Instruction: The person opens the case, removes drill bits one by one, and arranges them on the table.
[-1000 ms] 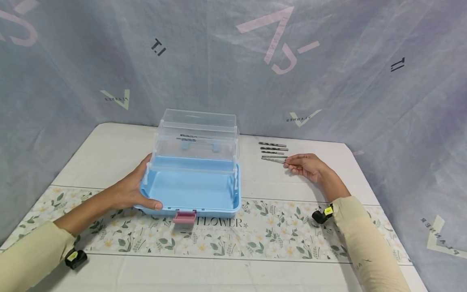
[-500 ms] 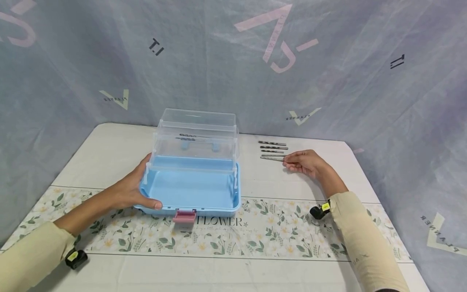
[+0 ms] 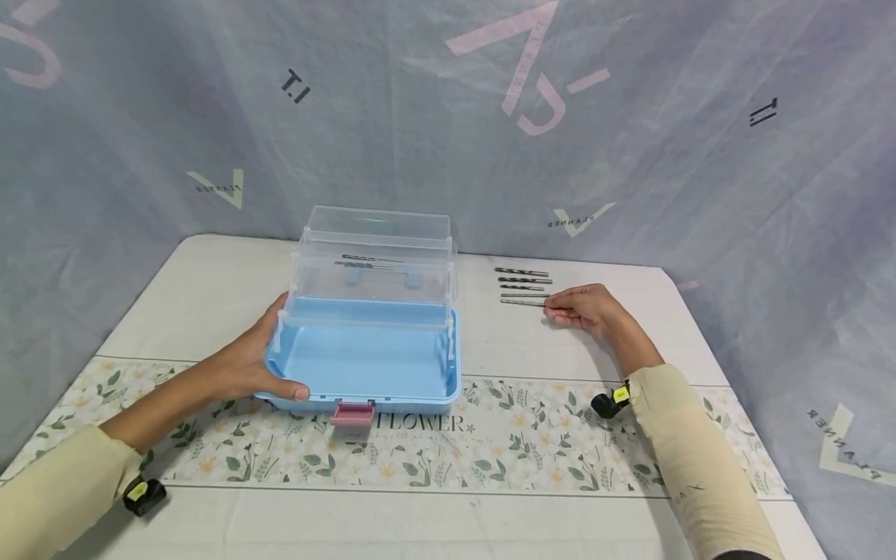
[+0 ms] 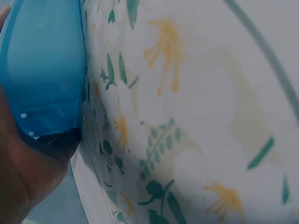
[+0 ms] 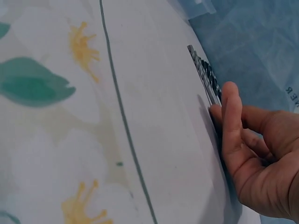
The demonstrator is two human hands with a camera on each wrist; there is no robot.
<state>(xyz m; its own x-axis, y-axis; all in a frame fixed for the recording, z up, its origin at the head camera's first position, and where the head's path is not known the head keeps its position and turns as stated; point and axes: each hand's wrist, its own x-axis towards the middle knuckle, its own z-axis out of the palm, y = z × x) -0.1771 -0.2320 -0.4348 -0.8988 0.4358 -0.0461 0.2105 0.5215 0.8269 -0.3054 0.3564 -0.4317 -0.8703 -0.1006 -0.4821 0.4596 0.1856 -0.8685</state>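
My left hand [image 3: 245, 365] grips the left end of a light blue storage box [image 3: 413, 404], its thumb [image 3: 297, 392] over the front rim. The box's clear trays and lid [image 3: 381, 225] stand raised at the back. To the right of it, my right hand [image 3: 582, 311] pinches the end of a thin drill bit [image 3: 521, 302], the nearest in a row of bits lying on the table. In the right wrist view that bit [image 5: 198, 63] sticks out past the fingertips, close over the white surface. Another thin bit [image 3: 521, 295] lies just behind it.
Thicker dark drill bits [image 3: 525, 281] lie parallel farther back. More bits [image 3: 364, 266] show through a clear tray of the box. A pink latch [image 3: 352, 414] hangs at the box front. A grey printed curtain [image 3: 420, 117] borders the table's back and sides.
The pinched drill bit has swung from slightly slanted to nearly parallel with the one behind it. My right hand has shifted a little away from me. The left hand stays on the box.
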